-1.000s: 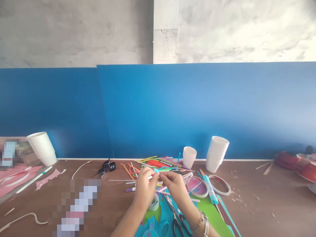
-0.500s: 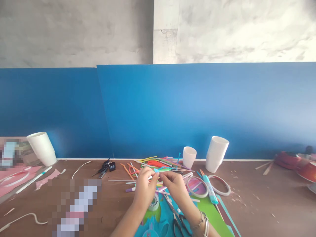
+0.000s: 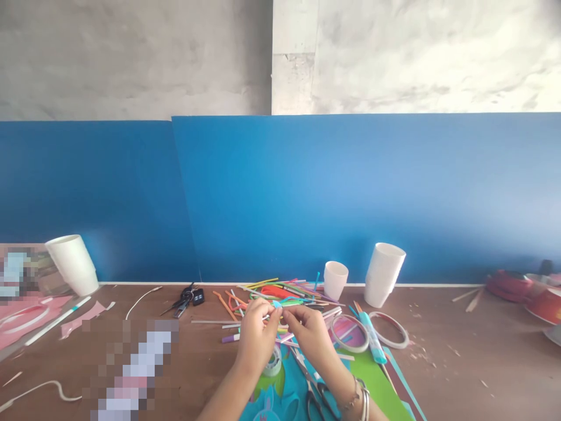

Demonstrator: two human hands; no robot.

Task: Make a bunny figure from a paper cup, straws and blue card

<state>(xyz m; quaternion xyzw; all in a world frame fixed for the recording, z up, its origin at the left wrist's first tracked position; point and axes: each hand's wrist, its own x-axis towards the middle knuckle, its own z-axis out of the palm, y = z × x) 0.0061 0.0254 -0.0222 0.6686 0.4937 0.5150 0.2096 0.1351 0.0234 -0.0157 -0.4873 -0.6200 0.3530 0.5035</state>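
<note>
My left hand point(image 3: 259, 327) and my right hand point(image 3: 307, 327) are raised side by side over the middle of the table, fingertips nearly meeting. A small blue piece point(image 3: 277, 304) shows at the fingertips of my left hand, which is pinched on it. The fingers of my right hand are pinched too, and whatever they hold is too small to make out. Under my hands lie scissors point(image 3: 310, 380), a tape roll point(image 3: 274, 361) and cut blue paper point(image 3: 291, 403). Behind them is a pile of colourful strips point(image 3: 258, 286).
White cups stand at the back: a single cup point(image 3: 335, 280), a right stack point(image 3: 384, 275) and a left stack point(image 3: 73, 265). Rings of tape point(image 3: 389, 330) and a turquoise tube point(image 3: 372, 339) lie right of my hands. Keys point(image 3: 187, 299) lie to the left.
</note>
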